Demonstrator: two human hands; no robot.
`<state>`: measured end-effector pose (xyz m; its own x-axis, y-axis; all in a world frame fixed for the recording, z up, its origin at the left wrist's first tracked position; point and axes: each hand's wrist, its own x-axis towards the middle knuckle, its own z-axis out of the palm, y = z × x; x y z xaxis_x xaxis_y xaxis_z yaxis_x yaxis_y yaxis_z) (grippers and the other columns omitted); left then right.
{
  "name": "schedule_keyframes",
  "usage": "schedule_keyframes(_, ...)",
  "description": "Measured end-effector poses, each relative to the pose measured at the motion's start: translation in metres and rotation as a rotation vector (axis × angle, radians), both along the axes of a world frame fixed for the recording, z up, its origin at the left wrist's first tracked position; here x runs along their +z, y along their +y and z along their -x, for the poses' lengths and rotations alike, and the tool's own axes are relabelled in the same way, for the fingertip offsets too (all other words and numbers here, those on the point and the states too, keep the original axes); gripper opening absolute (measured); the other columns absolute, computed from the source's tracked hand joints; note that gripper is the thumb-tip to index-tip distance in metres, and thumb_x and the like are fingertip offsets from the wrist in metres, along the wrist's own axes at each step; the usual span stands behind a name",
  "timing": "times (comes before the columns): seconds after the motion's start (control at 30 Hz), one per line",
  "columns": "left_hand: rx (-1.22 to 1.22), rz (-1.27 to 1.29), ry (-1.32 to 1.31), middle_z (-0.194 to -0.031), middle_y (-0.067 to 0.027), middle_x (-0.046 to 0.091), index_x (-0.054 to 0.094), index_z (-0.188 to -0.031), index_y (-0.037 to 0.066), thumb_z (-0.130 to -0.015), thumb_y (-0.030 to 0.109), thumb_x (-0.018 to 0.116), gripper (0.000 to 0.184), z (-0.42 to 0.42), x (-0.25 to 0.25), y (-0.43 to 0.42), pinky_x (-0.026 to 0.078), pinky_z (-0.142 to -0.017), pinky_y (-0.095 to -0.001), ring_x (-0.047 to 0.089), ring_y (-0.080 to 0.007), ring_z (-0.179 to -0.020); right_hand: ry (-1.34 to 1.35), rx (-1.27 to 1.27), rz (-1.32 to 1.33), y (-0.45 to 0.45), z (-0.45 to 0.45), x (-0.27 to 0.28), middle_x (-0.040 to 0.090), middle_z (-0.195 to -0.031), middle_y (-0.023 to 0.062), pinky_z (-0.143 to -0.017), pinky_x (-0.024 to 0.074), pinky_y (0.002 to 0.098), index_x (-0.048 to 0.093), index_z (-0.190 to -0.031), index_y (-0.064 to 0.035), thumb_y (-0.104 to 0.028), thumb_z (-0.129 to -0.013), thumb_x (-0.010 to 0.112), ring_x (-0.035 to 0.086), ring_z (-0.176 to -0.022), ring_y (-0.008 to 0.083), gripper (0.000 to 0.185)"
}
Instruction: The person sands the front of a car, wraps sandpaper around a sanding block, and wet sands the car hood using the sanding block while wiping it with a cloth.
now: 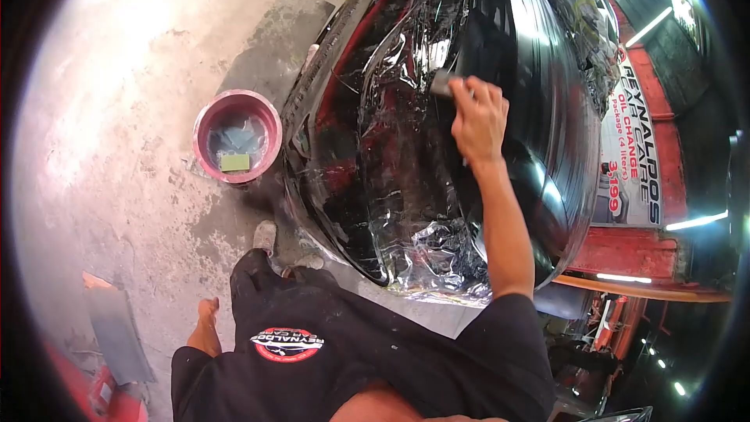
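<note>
My right hand (pixel 480 119) is closed around the end of a small grey sanding pad (pixel 442 84), which rests against the glossy black car panel (pixel 488 51). Clear plastic sheeting (pixel 402 195) covers the part of the car to the left of that panel, wrinkled and shiny, with dark red paint showing in places. Low on the left, my left hand (pixel 208 308) hangs beside my body, away from the car; its fingers are too small and foreshortened to make out.
A reddish bucket (pixel 203 162) of water stands on the concrete floor, holding grey sheets and a green block (pixel 234 162). A grey panel (pixel 119 330) lies at lower left. Behind the car hang a printed banner (pixel 631 148) and several tube lights.
</note>
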<state>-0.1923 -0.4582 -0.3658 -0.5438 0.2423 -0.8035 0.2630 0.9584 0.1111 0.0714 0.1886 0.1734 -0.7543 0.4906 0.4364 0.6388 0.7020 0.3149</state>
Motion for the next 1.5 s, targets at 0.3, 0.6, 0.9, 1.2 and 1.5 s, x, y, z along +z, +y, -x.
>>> schedule_keyframes(0.3, 0.506, -0.514, -0.280, -0.090, -0.0120, 0.073, 0.069, -0.111, -0.001, -0.090, 0.040, 0.064, 0.046, 0.018, 0.008, 0.208, 0.052, -0.074, -0.0384, 0.067, -0.0230, -0.080, -0.124, -0.165, 0.264, -0.179, -0.069, -0.032, 0.062, -0.109, 0.0033, -0.094, 0.0416, 0.0424, 0.070, -0.113, -0.0146, -0.003, -0.070, 0.067, 0.056, -0.104, 0.0274, 0.044)
schedule_keyframes(0.6, 0.189, -0.648, -0.143, -0.098, -0.0157, 0.073, 0.067, -0.114, -0.006, -0.092, 0.037, 0.066, 0.048, 0.082, 0.011, 0.234, 0.053, -0.079, -0.0353, 0.068, -0.0225, -0.085, 0.264, -0.704, -0.116, -0.144, -0.190, 0.058, 0.065, -0.102, 0.0139, -0.081, 0.0500, 0.0440, 0.065, -0.121, -0.0087, -0.014, -0.089, 0.065, 0.060, -0.096, 0.0335, 0.032)
schedule_keyframes(0.9, 0.262, -0.257, -0.442, -0.075, -0.0045, 0.062, 0.067, -0.097, 0.002, -0.093, 0.035, 0.064, 0.033, 0.056, 0.007, 0.125, 0.047, -0.058, -0.0384, 0.059, -0.0202, -0.068, 0.907, -1.599, -0.084, -0.194, -0.461, -0.017, 0.069, -0.118, 0.0186, -0.096, 0.0483, 0.0440, 0.068, -0.123, -0.0116, -0.035, -0.086, 0.063, 0.064, -0.112, 0.0378, 0.044)
schedule_keyframes(1.2, 0.327, -0.346, -0.313, -0.079, -0.0050, 0.065, 0.065, -0.102, 0.005, -0.092, 0.030, 0.063, 0.027, 0.029, 0.060, 0.248, 0.048, -0.055, -0.0354, 0.064, -0.0214, -0.070, 0.765, -1.609, -0.281, -0.147, -0.560, 0.003, 0.068, -0.118, 0.0204, -0.098, 0.0486, 0.0464, 0.068, -0.125, -0.0138, -0.033, -0.086, 0.061, 0.063, -0.113, 0.0383, 0.044)
schedule_keyframes(1.5, -0.023, -0.642, -0.148, -0.086, -0.0057, 0.065, 0.065, -0.115, -0.001, -0.094, 0.040, 0.065, 0.046, 0.014, 0.134, 0.327, 0.046, -0.055, -0.0269, 0.063, -0.0162, -0.074, 0.573, -1.665, -0.260, 0.000, -0.560, 0.003, 0.069, -0.106, 0.0207, -0.092, 0.0514, 0.0486, 0.070, -0.118, -0.0192, -0.031, -0.090, 0.057, 0.065, -0.103, 0.0410, 0.034)
